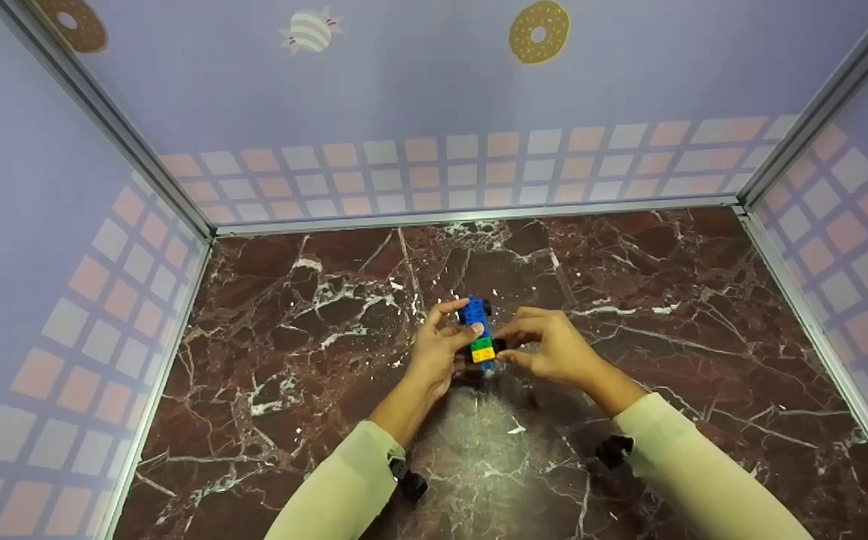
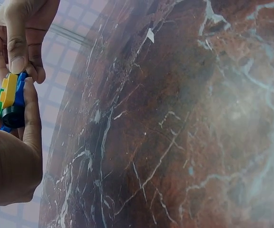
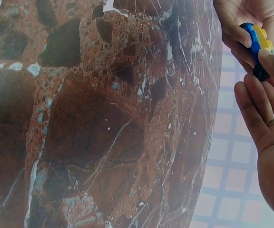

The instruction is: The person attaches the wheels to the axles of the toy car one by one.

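A small toy brick car (image 1: 476, 313) has a blue body with black wheels, and a green brick (image 1: 482, 343) and a yellow brick (image 1: 483, 355) sit at its near end. My left hand (image 1: 434, 352) grips the car from the left, thumb across its top. At the near right side, my right hand (image 1: 554, 345) pinches a black wheel (image 3: 260, 72) between thumb and fingers, right against the car. In the left wrist view another black wheel (image 2: 13, 117) shows on the side by the left hand. Fingers partly hide the blue body.
The car is held over a dark red marbled tabletop (image 1: 313, 420). A lilac wall panel (image 1: 434, 90) with checks and printed sweets stands behind, with further panels at left and right. Metal rails (image 1: 479, 215) edge the tabletop.
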`<state>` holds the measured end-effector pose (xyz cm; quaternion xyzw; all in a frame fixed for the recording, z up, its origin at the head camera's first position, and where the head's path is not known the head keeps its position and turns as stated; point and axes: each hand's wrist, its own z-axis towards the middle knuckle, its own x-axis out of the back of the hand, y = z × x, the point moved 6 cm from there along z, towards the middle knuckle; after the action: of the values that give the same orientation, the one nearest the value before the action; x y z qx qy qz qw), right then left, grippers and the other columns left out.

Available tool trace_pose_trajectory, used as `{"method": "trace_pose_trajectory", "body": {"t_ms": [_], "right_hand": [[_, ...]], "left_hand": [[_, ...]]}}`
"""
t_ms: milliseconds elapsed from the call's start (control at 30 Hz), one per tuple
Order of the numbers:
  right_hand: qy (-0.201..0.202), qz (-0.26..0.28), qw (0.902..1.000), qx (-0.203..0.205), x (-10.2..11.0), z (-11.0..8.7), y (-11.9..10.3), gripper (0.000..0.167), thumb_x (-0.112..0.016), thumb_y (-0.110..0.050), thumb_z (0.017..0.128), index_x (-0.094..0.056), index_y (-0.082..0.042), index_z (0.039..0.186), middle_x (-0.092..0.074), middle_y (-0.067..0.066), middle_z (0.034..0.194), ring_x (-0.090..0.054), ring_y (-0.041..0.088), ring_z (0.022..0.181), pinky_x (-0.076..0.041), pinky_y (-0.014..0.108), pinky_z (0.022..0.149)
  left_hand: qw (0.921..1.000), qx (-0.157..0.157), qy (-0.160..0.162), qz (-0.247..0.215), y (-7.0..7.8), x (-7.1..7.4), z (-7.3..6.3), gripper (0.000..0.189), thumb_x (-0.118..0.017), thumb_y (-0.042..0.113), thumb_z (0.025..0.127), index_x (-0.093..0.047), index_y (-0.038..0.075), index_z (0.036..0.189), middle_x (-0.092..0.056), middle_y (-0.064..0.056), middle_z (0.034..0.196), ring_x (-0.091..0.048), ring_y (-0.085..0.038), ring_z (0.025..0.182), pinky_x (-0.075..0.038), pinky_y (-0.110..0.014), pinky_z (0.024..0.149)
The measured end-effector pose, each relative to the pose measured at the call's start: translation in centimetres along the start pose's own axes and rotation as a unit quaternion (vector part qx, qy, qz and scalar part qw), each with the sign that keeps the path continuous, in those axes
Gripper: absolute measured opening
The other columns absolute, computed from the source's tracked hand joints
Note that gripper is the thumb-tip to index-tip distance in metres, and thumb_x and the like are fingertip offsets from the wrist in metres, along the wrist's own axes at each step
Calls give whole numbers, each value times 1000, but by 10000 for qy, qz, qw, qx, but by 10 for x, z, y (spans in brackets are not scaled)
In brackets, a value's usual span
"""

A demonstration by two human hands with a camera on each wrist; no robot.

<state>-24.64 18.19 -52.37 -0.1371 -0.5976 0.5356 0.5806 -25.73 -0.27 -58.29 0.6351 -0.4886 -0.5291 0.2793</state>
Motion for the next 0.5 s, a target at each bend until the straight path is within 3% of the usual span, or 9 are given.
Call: {"method": "trace_pose_trajectory", "body": {"t_ms": [500], "right_hand": [[36,61,9999,-127,-2,3,2,31,-93,2,83,-84,-1,113,-76,10,98,-78,23,90,-71,36,85]], "left_hand": [[9998,-11,97,-188,0,0,-3,57,-75,1,103,-54,10,155,-76,-12,114,-77,-24,89,-69,-35,64]]}}
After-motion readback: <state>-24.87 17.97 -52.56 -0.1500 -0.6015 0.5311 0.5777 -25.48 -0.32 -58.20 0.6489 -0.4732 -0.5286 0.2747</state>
